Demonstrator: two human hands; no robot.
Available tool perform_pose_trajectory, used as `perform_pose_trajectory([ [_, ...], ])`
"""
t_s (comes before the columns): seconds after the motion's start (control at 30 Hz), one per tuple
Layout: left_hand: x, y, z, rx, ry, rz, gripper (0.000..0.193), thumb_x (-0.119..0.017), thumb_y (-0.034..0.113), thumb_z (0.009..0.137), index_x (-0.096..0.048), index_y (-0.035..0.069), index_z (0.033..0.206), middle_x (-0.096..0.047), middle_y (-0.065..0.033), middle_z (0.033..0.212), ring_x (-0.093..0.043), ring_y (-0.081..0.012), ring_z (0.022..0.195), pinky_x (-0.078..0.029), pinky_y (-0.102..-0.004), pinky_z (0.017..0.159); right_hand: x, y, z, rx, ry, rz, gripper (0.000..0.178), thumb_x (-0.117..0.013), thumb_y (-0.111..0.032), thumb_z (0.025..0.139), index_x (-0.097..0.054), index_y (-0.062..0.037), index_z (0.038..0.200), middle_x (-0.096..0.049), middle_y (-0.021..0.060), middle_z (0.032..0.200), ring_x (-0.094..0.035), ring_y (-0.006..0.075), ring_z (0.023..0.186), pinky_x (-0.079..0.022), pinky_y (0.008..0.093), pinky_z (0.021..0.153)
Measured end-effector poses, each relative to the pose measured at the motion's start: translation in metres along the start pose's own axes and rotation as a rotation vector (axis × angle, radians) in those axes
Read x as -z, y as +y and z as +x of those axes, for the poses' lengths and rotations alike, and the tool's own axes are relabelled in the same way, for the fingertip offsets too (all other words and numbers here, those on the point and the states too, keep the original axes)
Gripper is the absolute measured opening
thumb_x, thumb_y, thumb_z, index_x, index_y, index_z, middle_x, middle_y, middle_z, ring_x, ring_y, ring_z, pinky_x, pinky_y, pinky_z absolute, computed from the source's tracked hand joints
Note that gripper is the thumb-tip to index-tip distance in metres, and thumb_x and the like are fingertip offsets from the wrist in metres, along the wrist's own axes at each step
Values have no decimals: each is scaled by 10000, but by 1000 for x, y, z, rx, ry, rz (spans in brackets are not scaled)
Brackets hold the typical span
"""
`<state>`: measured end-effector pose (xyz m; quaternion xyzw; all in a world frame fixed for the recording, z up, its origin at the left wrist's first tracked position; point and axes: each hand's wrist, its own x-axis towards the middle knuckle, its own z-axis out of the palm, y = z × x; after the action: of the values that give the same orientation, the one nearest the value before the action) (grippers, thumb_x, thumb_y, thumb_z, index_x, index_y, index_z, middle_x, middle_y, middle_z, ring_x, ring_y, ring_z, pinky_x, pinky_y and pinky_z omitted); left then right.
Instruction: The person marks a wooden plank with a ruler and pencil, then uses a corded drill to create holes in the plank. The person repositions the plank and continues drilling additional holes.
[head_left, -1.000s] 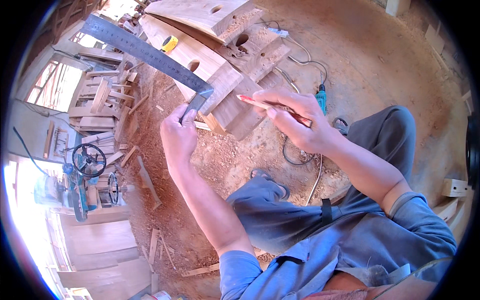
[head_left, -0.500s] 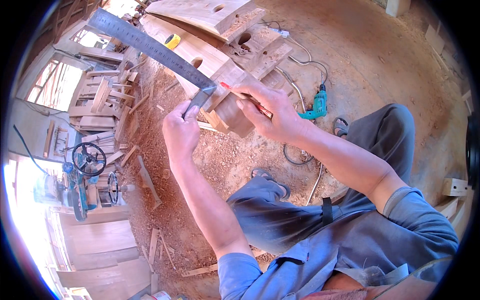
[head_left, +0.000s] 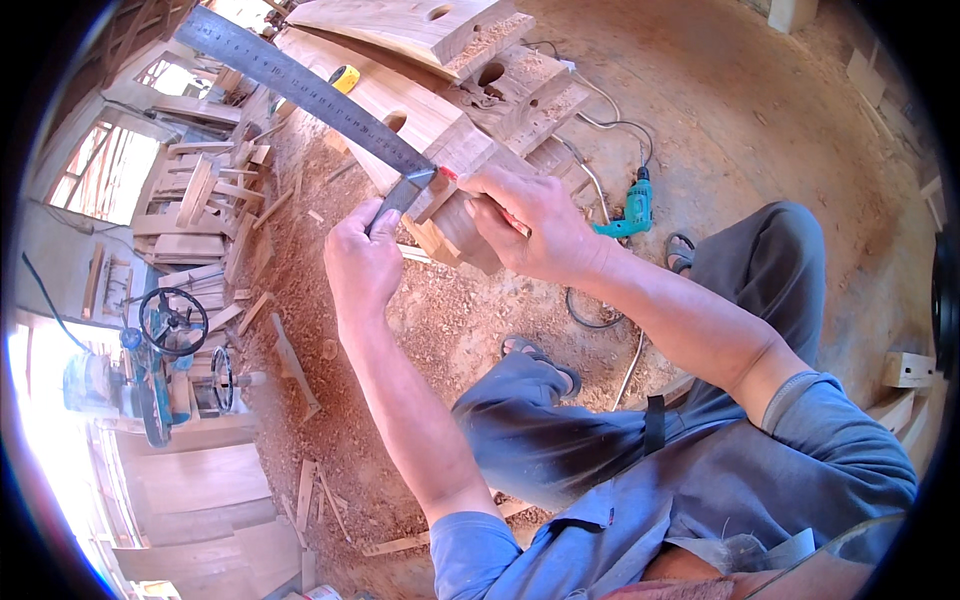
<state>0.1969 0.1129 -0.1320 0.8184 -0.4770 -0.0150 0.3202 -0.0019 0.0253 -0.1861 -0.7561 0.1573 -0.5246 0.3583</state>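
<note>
Left hand (head_left: 362, 258), 10 o'clock of view centre: fingers clamped on metal square (head_left: 310, 92), blade pointing toward 10 o'clock over timber (head_left: 440, 125). Right hand (head_left: 540, 225), 1 o'clock: fingers pinching red pencil (head_left: 449, 174), tip just beside square's corner. Tape measure (head_left: 344, 79) at left hand's 12 o'clock, teal drill (head_left: 638, 207) at right hand's 3.

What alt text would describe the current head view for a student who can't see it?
A person's left hand holds a metal square against a wooden board while the right hand holds a red-tipped pencil near the square's corner. A teal drill lies on the floor.
</note>
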Motion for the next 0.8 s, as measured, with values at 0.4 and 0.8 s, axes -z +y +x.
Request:
perform_pose_trajectory([
  [0.4,2,4,-1,6,-19,3,244,-664,130,968,-743,-1,1157,-748,-233,959,-736,-354,899,-534,-426,808,-2,0,9,36,31,32,218,-691,-6,923,-693,-24,1141,-713,121,895,-654,184,705,-501,304,626],
  [0.8,-1,20,-29,-61,151,169,235,-657,177,976,-751,65,1160,-742,-191,891,-711,-378,857,-529,-471,740,43,-15,31,-26,189,484,275,-630,-173,1050,-680,-32,1280,-728,62,1047,-677,118,894,-520,265,743],
])
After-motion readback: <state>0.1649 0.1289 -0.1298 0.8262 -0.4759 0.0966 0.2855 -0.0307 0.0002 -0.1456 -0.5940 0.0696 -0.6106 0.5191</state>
